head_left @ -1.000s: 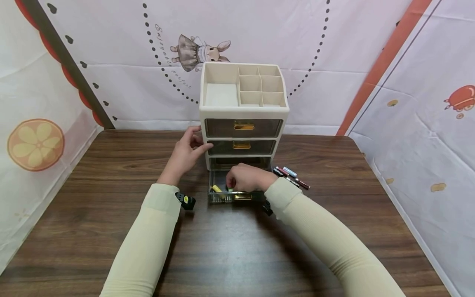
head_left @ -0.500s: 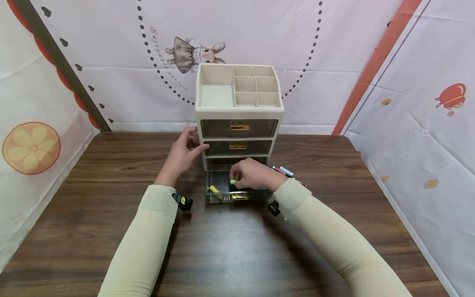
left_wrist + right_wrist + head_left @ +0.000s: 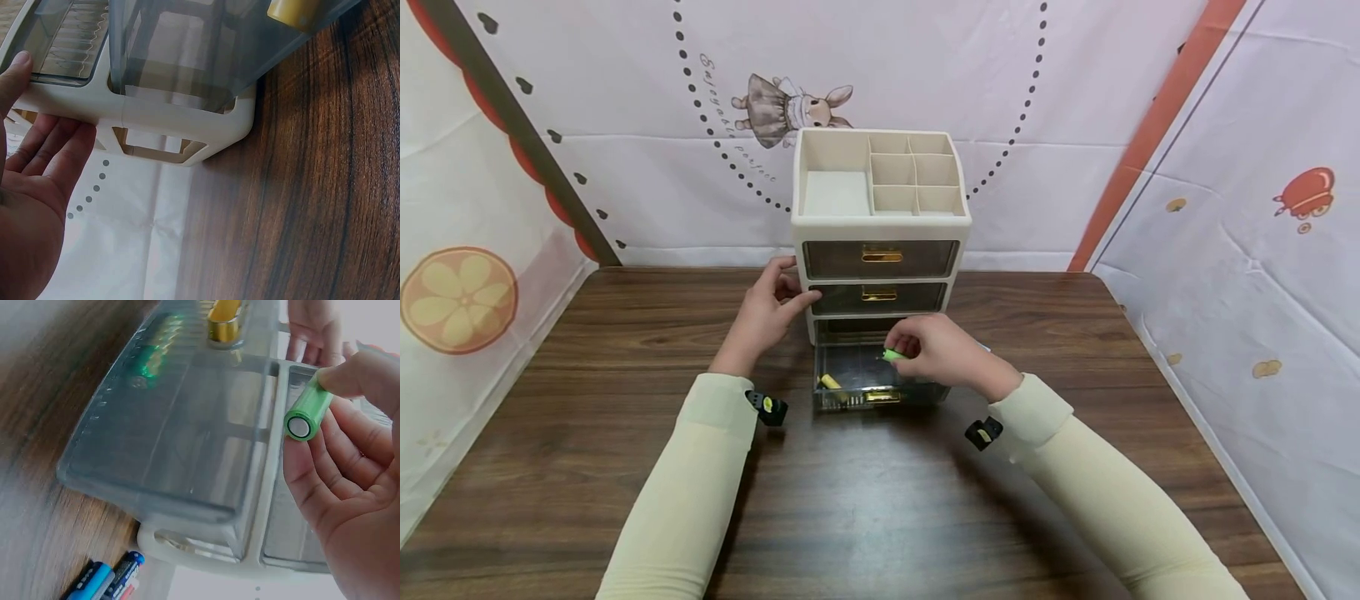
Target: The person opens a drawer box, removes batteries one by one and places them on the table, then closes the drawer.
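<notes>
My right hand (image 3: 951, 354) pinches a green battery (image 3: 307, 415) between thumb and fingers, above the pulled-out bottom drawer. The battery's flat pale end shows in the right wrist view. My left hand (image 3: 763, 310) grips the left side of the cream drawer organizer (image 3: 880, 222), thumb on the front edge and fingers behind it. The clear bottom drawer (image 3: 857, 360) stands open, with a yellow cylinder (image 3: 831, 382) lying at its front left. Through the drawer in the right wrist view, a green-and-gold cylinder (image 3: 156, 353) shows.
Two upper drawers with gold handles (image 3: 881, 255) are closed. Divided compartments (image 3: 916, 171) top the organizer. Several pens (image 3: 94, 580) lie on the wooden table (image 3: 865, 500) right of it, mostly hidden by my right hand in the head view. Printed cloth (image 3: 895, 67) hangs behind.
My right hand has risen from inside the bottom drawer with the green battery and shifted right. My left hand keeps its hold on the organizer.
</notes>
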The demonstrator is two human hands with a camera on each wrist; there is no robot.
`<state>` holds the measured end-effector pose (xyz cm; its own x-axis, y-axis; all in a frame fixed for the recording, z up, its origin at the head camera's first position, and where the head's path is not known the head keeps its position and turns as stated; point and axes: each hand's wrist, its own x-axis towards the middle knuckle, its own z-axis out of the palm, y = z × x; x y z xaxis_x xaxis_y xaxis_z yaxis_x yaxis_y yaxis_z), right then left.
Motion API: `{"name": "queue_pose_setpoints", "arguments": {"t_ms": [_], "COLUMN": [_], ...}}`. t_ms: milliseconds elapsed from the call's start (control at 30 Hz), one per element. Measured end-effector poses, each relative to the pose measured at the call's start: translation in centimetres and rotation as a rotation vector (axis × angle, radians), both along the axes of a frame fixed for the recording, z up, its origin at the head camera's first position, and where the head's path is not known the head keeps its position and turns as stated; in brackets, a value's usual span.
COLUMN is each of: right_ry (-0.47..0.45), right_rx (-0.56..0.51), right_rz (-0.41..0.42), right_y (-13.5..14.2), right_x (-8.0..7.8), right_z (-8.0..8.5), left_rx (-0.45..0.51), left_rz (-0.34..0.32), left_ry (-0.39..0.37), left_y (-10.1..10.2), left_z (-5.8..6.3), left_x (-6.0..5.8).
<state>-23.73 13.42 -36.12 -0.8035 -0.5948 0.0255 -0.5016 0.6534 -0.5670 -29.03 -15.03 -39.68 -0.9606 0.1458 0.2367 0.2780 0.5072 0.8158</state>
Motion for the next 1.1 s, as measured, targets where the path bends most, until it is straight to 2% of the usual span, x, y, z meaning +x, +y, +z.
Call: {"name": "queue_pose_setpoints", "arguments": {"t_ms": [167,400,533,833,1100], "right_ry": [0.024,-0.004,0.014,0.038,0.09], "right_rx": [-0.022,-0.081,-0.096,-0.1,-0.075], "right_rz": [-0.033,-0.11,-0.153,-0.24,-0.268], "right_y": [1.2,3.1,4.3,6.5,7.7], "right_x": [1.0,2.1,2.5,2.9,2.8], "right_z": [0.4,0.6,0.4,-1.3,-3.4], "left_rx": [0.0,0.001,0.004,0.002,-0.007], "left_rz": [0.0,-0.003,-0.003,-0.012,-0.03], "left_ry": [0.003,0.002,0.0,-0.013,0.007], "left_y": [-0.1,0.0,0.0,-0.1,-0.1], "left_z": [0.0,-0.2,-0.1,-0.1,0.0], "left_x": [0.0,0.0,0.0,0.0,-0.2]}}
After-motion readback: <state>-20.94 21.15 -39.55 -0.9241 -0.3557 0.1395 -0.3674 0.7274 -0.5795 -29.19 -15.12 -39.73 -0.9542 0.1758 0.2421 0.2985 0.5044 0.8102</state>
